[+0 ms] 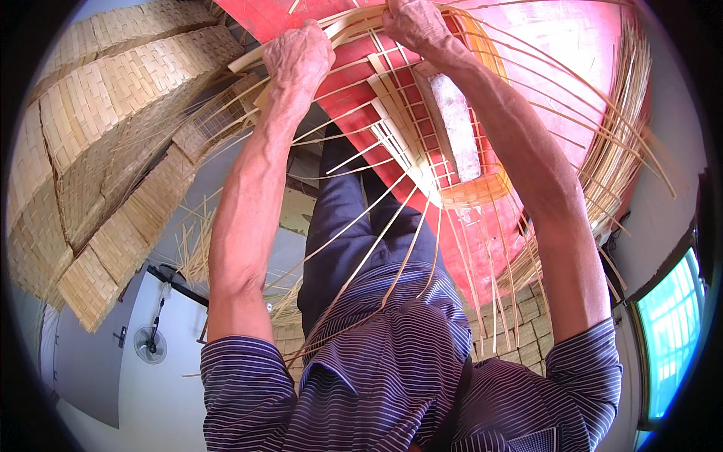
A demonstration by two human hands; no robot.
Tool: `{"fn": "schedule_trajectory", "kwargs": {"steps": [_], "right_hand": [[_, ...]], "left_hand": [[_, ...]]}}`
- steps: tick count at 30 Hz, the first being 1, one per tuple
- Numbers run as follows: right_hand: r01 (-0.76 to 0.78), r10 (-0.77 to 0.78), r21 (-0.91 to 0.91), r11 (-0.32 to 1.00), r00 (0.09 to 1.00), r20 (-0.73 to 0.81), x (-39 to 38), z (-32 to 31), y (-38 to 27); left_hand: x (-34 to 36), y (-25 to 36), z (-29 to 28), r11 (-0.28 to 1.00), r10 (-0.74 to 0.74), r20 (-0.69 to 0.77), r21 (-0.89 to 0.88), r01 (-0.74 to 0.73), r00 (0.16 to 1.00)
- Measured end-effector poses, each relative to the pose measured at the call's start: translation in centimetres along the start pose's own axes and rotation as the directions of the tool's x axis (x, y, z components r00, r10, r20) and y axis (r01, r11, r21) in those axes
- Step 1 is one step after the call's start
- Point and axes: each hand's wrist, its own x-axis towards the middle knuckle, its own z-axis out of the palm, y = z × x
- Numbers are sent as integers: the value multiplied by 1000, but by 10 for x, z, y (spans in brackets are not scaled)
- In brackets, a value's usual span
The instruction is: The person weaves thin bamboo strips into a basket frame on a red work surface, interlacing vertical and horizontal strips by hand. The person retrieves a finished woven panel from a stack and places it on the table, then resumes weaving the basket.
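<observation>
A partly woven bamboo basket (392, 134) with an open grid base lies on a red board in front of me, its long loose splints fanning out on several sides. My left hand (300, 59) is closed round a flat pale bamboo strip (247, 58), one end of which sticks out to the left. That strip runs right along the basket's far edge to my right hand (416, 29), whose fingers are pinched on it. A whitish stone block (456, 124) rests inside on the grid. An orange-yellow band (482, 190) curves round the basket's right side and near end.
The red board (561, 64) spreads under the work. Large stacked woven baskets (113, 105) fill the left side. A bundle of thin splints (629, 98) curves along the right. Splints reach across my lap. A fan (151, 344) and a window (670, 331) are farther off.
</observation>
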Motion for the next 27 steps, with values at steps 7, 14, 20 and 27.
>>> {"fn": "schedule_trajectory", "kwargs": {"steps": [7, 14, 20, 27], "right_hand": [[-154, 140, 266, 952, 988, 70, 4, -12, -12], [-120, 108, 241, 963, 992, 65, 1, -22, -12], [-121, 89, 240, 963, 986, 141, -6, -47, -32], [-105, 120, 384, 917, 993, -14, 1, -86, -96]], "left_hand": [[5, -10, 37, 684, -302, 380, -553, 476, 875], [15, -25, 53, 599, -305, 205, -718, 355, 930], [29, -20, 74, -354, -415, 291, -924, 141, 862], [43, -16, 70, -431, -490, 402, -883, 186, 773]]}}
